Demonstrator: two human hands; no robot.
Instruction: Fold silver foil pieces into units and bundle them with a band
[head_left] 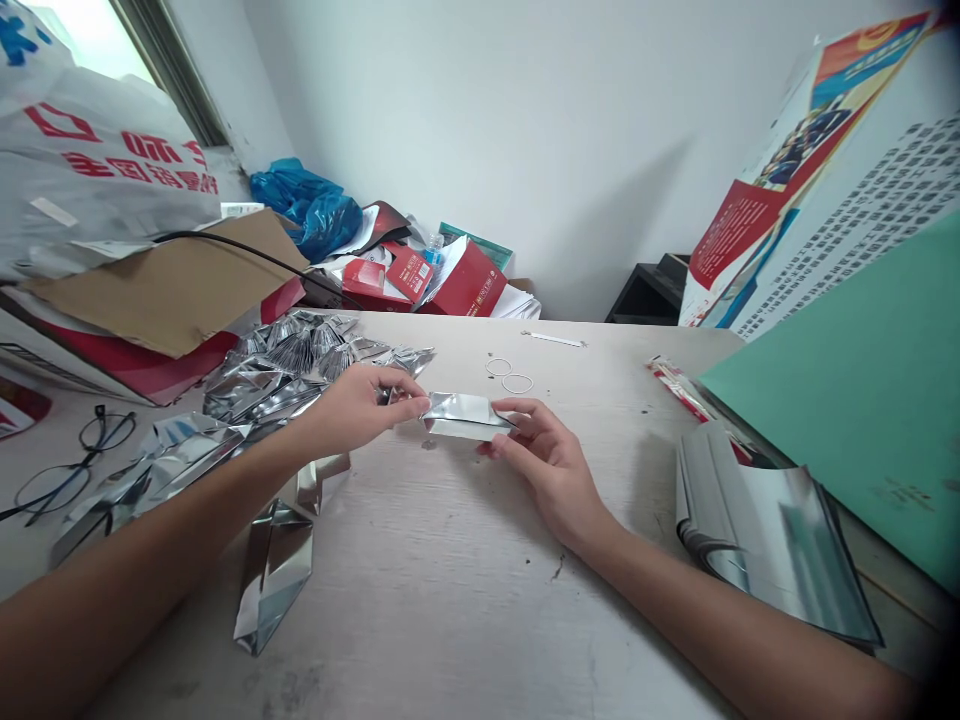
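A folded piece of silver foil paper (pixel 461 414) is held just above the pale wooden table (pixel 450 590), between both hands. My left hand (pixel 360 405) pinches its left end with thumb and fingers closed. My right hand (pixel 544 455) grips the right end, thumb on top and fingers curled beneath. Folded silver foil pieces (pixel 281 375) lie heaped to the left of my left hand, and one longer folded piece (pixel 271 570) lies near my left forearm.
A stack of flat silver sheets (pixel 772 535) lies at the right, beside a green board (pixel 855 400). Two thin rings (pixel 508 375) lie beyond the hands. Glasses (pixel 67 465) rest at the left edge. Cardboard (pixel 172 285), red boxes (pixel 465 285) and bags crowd the far left.
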